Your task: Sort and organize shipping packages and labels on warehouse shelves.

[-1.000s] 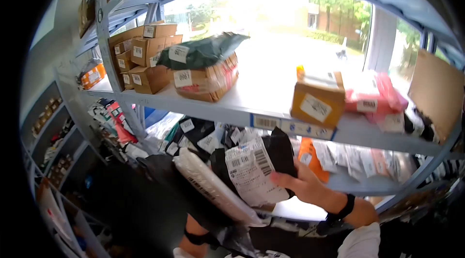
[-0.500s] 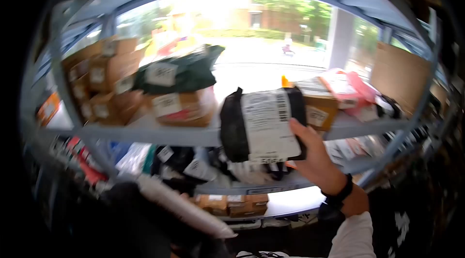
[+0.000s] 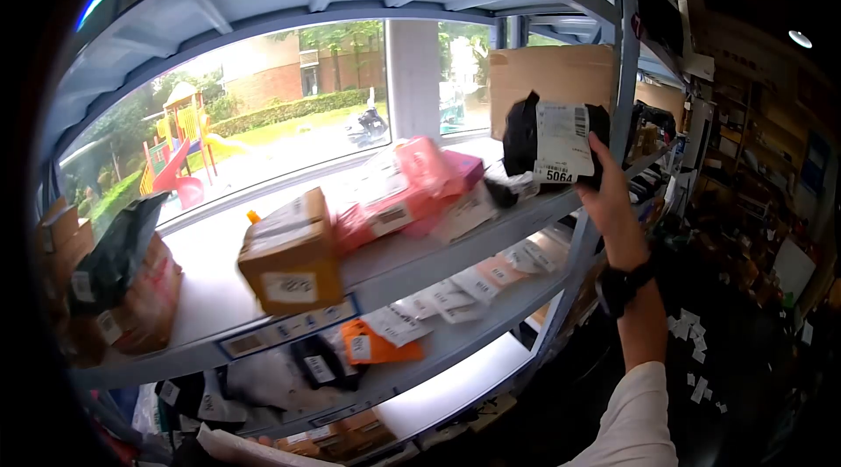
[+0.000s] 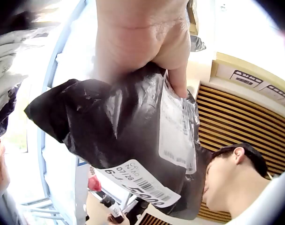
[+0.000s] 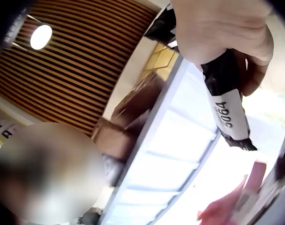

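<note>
My right hand (image 3: pixel 611 204) grips a small black plastic parcel (image 3: pixel 521 138) by its right side, thumb at the edge of its white label marked 5064. It is raised at the right end of the shelf, overlapping a cardboard sheet in the head view. The right wrist view shows the same parcel (image 5: pixel 222 77) edge-on below the palm. In the left wrist view, my left hand (image 4: pixel 142 37) holds a larger black plastic mailer bag (image 4: pixel 119 122) with two white labels, thumb over one side. A white parcel (image 3: pixel 245 449) pokes in at the bottom of the head view.
On the upper shelf (image 3: pixel 206 292) stand a brown box (image 3: pixel 289 248), pink parcels (image 3: pixel 377 200) and a dark green bag (image 3: pixel 123 239) atop a carton. A metal upright (image 3: pixel 624 73) rises beside my right hand. Labelled bags, one orange (image 3: pixel 381 343), lie on the shelf below.
My right hand has carried the small black parcel up and to the right, towards the shelf's right end. The head view has swung right, and the left-hand parcels have mostly dropped out of it.
</note>
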`<state>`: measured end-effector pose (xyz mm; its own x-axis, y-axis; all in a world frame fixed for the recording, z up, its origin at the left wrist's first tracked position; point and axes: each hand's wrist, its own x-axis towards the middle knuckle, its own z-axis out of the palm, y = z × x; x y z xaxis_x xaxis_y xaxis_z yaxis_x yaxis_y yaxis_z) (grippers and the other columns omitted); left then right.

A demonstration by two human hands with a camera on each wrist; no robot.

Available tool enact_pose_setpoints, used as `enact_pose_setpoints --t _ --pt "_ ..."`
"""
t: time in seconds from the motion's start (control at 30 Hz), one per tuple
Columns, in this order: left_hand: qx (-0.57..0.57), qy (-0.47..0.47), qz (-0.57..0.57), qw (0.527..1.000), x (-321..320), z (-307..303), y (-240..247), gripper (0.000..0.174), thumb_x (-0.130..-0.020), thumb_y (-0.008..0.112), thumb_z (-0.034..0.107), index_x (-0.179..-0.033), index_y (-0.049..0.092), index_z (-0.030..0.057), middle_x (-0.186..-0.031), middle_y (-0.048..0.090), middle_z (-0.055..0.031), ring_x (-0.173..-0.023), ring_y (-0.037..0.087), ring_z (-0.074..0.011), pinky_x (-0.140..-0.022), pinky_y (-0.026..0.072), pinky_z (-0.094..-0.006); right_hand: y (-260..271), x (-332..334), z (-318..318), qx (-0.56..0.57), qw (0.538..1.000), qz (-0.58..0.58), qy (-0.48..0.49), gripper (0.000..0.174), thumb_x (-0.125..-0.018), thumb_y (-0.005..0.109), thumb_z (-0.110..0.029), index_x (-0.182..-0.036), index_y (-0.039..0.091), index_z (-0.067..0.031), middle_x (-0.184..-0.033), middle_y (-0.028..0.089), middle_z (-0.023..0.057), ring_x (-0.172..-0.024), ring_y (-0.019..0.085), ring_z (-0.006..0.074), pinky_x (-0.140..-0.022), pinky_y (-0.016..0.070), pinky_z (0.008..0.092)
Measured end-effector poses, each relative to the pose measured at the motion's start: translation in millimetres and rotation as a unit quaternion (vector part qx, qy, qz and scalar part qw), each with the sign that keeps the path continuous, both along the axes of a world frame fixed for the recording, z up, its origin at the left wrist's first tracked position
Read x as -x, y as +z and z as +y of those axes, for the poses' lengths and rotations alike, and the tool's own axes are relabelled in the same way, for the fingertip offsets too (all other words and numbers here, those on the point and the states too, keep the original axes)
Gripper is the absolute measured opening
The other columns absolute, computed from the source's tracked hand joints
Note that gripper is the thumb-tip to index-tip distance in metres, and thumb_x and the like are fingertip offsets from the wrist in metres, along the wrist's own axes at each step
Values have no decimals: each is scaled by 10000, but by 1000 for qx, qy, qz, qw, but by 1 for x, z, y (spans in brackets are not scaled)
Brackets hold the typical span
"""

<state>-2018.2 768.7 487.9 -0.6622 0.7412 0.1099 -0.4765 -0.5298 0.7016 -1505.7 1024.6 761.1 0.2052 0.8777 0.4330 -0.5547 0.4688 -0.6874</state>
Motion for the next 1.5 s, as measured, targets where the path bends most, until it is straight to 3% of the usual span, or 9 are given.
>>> enact_pose_setpoints --t 0.27,0.4,0.47,0.67,0.73,1.07,1.27,1.33,1.5 --pt "34 4 0 999 -91 38 6 596 -761 761 158 -1268 489 5 -1182 609 -141 -987 647 -258 -840 547 -404 3 -74 122 135 963 -192 131 347 -953 489 -316 -1176 549 -57 -1058 644 82 -938 642 191 -795 540 358" --pt "45 6 9 999 -123 53 13 593 -762 759 157 -1267 489 5 -1182 608 -142 -986 647 -258 -838 548 -404 5 -92 161 187 896 -402 1 352 -942 492 -321 -1131 596 -43 -964 665 79 -877 648 203 -800 537 348" --pt "49 7 12 999 -135 58 16 591 -763 759 157 -1267 489 5 -1183 608 -142 -986 647 -258 -838 548 -404 -4 -101 166 -40 683 -687 -246 344 -932 512 -318 -1055 658 -32 -927 674 70 -854 644 208 -823 520 310" --pt "57 7 20 998 -154 72 21 587 -765 756 157 -1266 490 5 -1184 607 -143 -985 647 -258 -836 549 -403 1 -107 131 -247 747 -608 -105 255 -772 735 -204 -1006 722 -103 -1117 639 107 -1053 583 279 -903 464 349" --pt "59 7 21 998 -158 74 20 586 -766 756 156 -1266 490 5 -1184 606 -144 -985 647 -258 -835 550 -403 -4 -108 128 -388 593 -674 -210 272 -747 750 -133 -1008 712 -69 -1096 643 92 -995 601 230 -837 495 331" --pt "52 2 16 999 -179 81 20 578 -770 752 155 -1264 490 5 -1186 605 -145 -984 648 -258 -831 552 -401 -26 -117 146 -478 501 -632 -349 196 -758 706 -169 -939 689 -96 -915 681 41 -873 632 212 -750 518 331" --pt "1 -37 11 999 -193 88 25 574 -773 749 155 -1263 491 5 -1187 604 -147 -984 648 -258 -829 553 -400 -31 -142 148 -386 484 -714 -328 147 -775 662 -44 -921 652 -25 -971 659 146 -848 645 301 -735 521 366" --pt "-39 -77 0 996 -200 95 31 573 -773 749 155 -1263 491 5 -1187 603 -147 -983 648 -258 -829 553 -400 -38 -136 146 -327 421 -769 -353 217 -764 658 -25 -979 628 -27 -981 658 145 -880 633 326 -759 517 379" --pt "-103 -199 20 974 -223 116 61 524 -789 733 151 -1239 508 4 -1150 619 -150 -957 658 -255 -809 562 -388 -33 -80 68 -373 554 -636 -385 370 -759 648 -52 -1121 577 -29 -1103 605 164 -977 597 331 -852 487 403"
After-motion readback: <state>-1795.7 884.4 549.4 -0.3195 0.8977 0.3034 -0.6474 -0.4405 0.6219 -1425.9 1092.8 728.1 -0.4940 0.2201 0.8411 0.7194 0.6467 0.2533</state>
